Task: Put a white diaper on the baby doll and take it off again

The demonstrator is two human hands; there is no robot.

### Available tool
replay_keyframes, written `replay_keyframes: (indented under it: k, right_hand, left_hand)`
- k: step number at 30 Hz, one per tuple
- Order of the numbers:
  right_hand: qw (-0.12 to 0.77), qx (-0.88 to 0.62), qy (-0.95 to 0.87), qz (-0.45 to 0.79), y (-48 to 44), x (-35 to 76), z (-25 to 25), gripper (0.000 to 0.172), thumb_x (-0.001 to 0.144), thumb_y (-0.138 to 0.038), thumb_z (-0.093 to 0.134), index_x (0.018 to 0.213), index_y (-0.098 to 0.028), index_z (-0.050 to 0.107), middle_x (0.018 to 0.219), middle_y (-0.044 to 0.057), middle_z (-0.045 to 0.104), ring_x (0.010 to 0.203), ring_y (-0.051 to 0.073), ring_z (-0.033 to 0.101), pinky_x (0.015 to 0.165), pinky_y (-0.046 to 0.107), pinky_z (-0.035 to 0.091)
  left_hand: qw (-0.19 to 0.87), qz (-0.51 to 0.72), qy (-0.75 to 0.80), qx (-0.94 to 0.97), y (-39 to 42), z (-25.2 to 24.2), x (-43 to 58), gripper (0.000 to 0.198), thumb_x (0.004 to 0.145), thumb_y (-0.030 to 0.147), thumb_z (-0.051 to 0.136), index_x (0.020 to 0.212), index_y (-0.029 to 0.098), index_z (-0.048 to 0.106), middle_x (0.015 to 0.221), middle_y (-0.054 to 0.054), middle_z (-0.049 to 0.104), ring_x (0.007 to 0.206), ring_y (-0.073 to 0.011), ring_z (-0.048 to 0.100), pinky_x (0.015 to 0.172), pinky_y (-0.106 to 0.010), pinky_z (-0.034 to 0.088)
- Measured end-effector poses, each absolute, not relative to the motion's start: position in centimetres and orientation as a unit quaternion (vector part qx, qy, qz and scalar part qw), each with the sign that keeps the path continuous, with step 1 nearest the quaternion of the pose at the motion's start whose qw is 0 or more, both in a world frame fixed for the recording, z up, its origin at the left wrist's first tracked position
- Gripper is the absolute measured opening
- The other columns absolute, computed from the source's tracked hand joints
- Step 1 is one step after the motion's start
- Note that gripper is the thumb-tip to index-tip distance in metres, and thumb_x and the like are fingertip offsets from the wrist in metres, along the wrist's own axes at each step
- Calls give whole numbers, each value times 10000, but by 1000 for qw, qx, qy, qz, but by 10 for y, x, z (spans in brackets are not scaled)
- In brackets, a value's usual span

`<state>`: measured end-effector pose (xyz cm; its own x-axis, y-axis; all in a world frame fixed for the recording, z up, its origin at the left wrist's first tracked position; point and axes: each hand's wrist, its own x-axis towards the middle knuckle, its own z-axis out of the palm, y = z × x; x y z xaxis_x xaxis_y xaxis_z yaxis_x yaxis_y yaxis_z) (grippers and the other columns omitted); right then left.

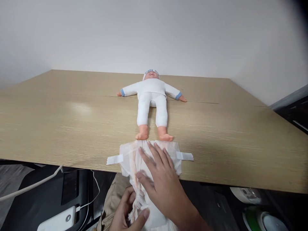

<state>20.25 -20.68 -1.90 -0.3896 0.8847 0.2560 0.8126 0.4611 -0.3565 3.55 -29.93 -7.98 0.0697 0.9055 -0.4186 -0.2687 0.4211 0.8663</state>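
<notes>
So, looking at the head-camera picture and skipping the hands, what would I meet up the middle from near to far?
Disposable diaper → baby doll's bare feet → white trousers → white top → blue-lettered cap → pale wall.

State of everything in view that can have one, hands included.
Diaper: opened out, upper end flat on table, rest past its edge
Tape tabs: spread outward, unfastened
Left hand: gripping diaper's ruffled side
Right hand: open, flat on diaper
Doll: on its back, dressed, arms spread
Power bank: cable plugged in
</notes>
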Motion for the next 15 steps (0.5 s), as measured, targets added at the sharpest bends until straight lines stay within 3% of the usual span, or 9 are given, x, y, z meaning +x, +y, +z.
replay_keyframes:
  k: [3,5,7,8,10,12,15]
  right_hand:
    - [193,-524,-826,75,-202,203,-27,659,1155,-483,622,1773,-303,483,1871,89,395,1734,398,361,1377,730,370]
    - [194,-522,-828,69,-201,203,-29,664,1150,-486,630,1774,-310,486,1871,77,395,1734,392,363,1384,718,364]
    - [195,-521,-829,63,-202,202,-30,667,1148,-491,634,1774,-315,486,1870,69,400,1731,389,369,1389,711,359]
    - [196,-522,-828,60,-202,202,-30,670,1149,-494,635,1777,-320,482,1870,64,399,1732,387,367,1392,708,353]
    - [195,-524,-827,55,-202,201,-30,675,1151,-496,634,1784,-333,468,1873,55,395,1735,383,361,1395,706,347]
    - [194,-524,-828,52,-202,200,-30,672,1156,-495,626,1788,-334,462,1874,56,395,1736,386,356,1386,715,355]
    - [192,-525,-828,49,-201,200,-31,651,1162,-504,608,1773,-313,491,1857,77,424,1726,406,371,1366,741,371]
  left_hand:
    - [617,377,502,475,-282,-68,-1,593,975,510,864,1507,312,693,1207,-113,850,1104,-303,816,1061,-412,629]
    - [533,303,494,616,-267,-47,-33,431,1007,418,833,1421,322,761,1189,-100,853,1107,-293,806,1047,-370,617]
    - [430,283,473,715,-246,-19,-60,188,1068,340,743,1241,321,813,1108,-71,844,1016,-255,790,925,-304,611]
    - [380,291,457,750,-233,-4,-69,163,1095,290,692,1210,316,805,1104,-61,833,1006,-238,775,900,-287,599]
    - [264,316,413,812,-198,21,-74,256,1114,203,634,1307,308,765,1159,-58,823,1053,-230,750,921,-292,577]
    - [143,289,357,877,-153,36,-63,450,1115,149,607,1526,314,685,1364,-82,802,1222,-260,724,1060,-360,549]
    - [9,213,289,933,-78,38,-29,675,1094,56,553,1721,306,539,1749,-152,569,1568,-349,560,1256,-505,452]
